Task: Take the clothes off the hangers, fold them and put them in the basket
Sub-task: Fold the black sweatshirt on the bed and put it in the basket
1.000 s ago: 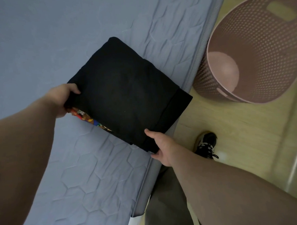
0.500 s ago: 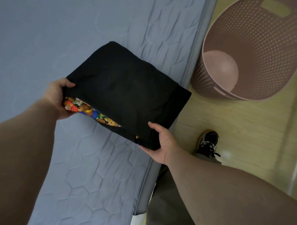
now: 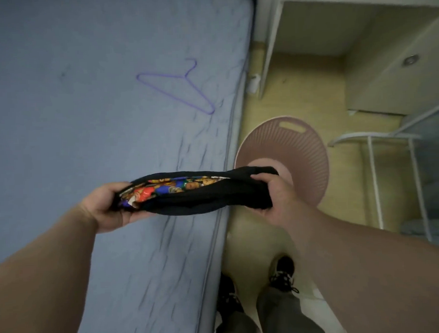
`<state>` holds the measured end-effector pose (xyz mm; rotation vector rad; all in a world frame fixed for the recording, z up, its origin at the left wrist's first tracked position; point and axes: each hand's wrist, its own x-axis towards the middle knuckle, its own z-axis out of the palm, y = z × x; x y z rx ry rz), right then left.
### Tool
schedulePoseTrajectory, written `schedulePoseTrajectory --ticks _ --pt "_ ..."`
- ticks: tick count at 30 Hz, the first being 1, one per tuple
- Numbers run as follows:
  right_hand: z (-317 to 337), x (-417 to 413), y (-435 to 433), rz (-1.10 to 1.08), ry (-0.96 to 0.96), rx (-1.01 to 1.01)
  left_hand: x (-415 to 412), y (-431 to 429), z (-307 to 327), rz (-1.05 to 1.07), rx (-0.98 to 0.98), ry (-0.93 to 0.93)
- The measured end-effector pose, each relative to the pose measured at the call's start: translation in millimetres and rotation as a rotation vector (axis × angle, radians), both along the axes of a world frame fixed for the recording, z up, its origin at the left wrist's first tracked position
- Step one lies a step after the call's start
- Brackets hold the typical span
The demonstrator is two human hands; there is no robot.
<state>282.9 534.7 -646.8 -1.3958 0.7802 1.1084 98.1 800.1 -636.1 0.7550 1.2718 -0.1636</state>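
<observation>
Filling the left half of the view is one blue-grey quilted mattress [image 3: 85, 121], the largest thing in sight, with its long right edge running beside a pale wooden floor [image 3: 298, 87].

One pink perforated basket [image 3: 300, 142] stands on that floor just beside the mattress edge. Its mouth is open towards the camera, one handle cut-out shows at its far rim, and nothing can be seen inside it.

One folded black garment [image 3: 202, 199] is held in the air between the two hands, seen almost edge-on. A strip of bright multicoloured print shows between its layers. It spans the mattress edge, and its right end overlaps the basket's opening in the view.

One purple wire hanger [image 3: 185, 76] lies bare on the mattress, well apart from the garment, with its hook pointing to the far side.

There are two hands, one at each end of the garment. The left hand [image 3: 107, 209] grips the left end, fingers curled beneath it. The right hand [image 3: 272, 196] grips the right end, fingers wrapped over the top.

Two dark shoes are on the floor below, the right shoe [image 3: 281, 272] further forward than the left shoe [image 3: 227, 292].
</observation>
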Motion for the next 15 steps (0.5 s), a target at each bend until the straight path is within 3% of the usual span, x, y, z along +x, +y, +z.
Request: schedulePoseTrajectory --ticks 7,15 --pt "43 131 -84 0.187 -0.235 -0.254 114 -93 2 -0.239 -0.083 0.062" --pt "15 245 -106 0.606 -0.416 -0.584 190 -199 -77 -0.187 -0.235 0.156"
